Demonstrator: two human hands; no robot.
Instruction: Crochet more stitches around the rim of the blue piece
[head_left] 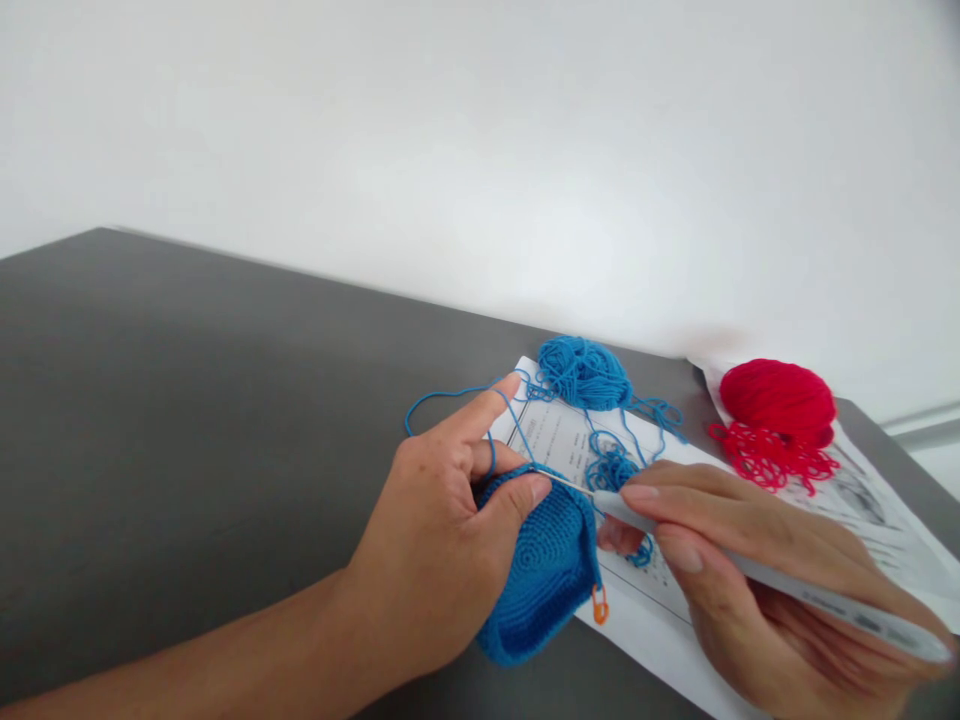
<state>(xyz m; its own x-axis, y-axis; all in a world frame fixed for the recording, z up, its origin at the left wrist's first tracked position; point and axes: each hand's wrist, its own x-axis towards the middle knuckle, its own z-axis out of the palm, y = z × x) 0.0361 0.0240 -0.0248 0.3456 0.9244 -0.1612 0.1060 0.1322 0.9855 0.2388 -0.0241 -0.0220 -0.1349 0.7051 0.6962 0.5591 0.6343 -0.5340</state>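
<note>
The left hand holds a blue crochet piece by its rim. The right hand grips a crochet hook, its tip at that rim. Beyond both hands lies a blue yarn ball on paper.

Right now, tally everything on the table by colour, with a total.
Blue: 2, the yarn ball and the crochet piece held in the left hand.
Red: 1, the red yarn ball.
Orange: 1, the stitch marker.
White: 2, the printed sheets and the crochet hook in the right hand.
Total: 6.
</note>
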